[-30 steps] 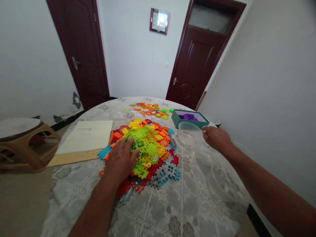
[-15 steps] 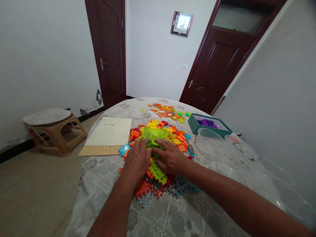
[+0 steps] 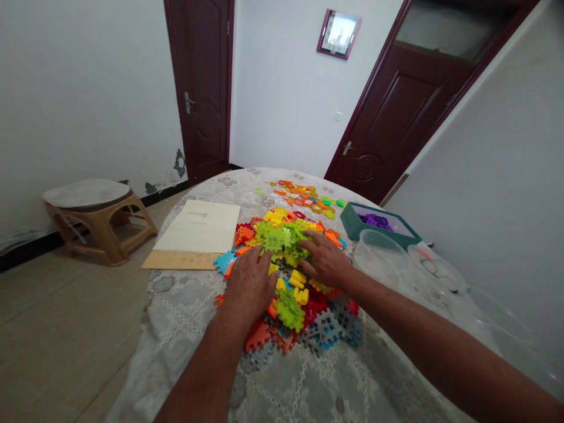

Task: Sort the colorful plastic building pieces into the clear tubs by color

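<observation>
at the middle of the frame, a heap of toothed plastic pieces (image 3: 315, 305) lies on the worktop (image 3: 189, 341), with lime-green pieces (image 3: 282, 235) on its upper part and yellow pieces (image 3: 299, 279) lower down. the left hand (image 3: 252, 283), just left of centre, lies over the heap's left side, partly open with the thumb apart from the fingers; i cannot tell whether it grips a piece. the right hand (image 3: 326, 258), right of centre, is half curled, its fingertips at the right edge of the lime-green pieces; a firm hold cannot be made out. right of it stand a clear tub (image 3: 381, 252) and a green box (image 3: 388, 232) containing purple pieces (image 3: 375, 221). pale paper (image 3: 198, 226) lies left of the heap.
</observation>
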### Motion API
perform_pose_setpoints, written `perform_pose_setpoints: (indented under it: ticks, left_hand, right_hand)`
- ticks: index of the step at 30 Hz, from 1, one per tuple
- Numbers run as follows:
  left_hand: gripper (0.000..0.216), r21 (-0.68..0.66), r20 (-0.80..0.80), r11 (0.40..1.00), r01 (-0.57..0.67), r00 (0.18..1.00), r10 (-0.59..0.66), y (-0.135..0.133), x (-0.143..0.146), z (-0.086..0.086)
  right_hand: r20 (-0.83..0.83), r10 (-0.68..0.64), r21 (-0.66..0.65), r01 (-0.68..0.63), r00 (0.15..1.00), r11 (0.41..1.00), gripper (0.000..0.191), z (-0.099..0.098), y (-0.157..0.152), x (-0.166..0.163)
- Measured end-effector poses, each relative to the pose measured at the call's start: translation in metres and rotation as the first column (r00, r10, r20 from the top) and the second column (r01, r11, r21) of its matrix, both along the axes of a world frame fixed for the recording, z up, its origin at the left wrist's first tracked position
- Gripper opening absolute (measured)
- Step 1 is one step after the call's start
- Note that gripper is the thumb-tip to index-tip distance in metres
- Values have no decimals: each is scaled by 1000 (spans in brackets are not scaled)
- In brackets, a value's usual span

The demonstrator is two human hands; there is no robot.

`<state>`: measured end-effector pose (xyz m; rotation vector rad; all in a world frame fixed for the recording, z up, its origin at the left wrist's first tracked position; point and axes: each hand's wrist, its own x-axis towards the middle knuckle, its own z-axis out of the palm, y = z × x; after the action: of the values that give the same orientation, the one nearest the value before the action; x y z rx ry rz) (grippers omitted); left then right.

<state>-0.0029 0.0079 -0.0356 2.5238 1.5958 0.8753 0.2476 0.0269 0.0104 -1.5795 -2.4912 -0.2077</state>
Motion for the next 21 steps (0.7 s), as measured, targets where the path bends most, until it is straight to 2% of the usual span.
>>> perform_pose_setpoints:
  ticks: [3, 11, 16, 21]
  left_hand:
    - [43, -4, -20, 1000, -2, 1000, 2, 1, 0, 0]
    - [44, -2, -4, 1000, 26, 1000, -26, 0, 2, 0]
    - [48, -10, -38, 998, 65, 997, -65, -2, 3, 3]
    - [49, -16, -54, 998, 61, 997, -62, -2, 3, 3]
  right_hand:
    - [-12, -104, -22, 103, 995, 994, 53, -1, 12, 15]
    - [-22, -281, -87, 278, 960, 957, 53, -7, 28, 44]
    - [-36, -411, -124, 404, 911, 907, 62, -13, 36, 34]
    - [-85, -397, -128, 385, 914, 914, 69, -17, 52, 13]
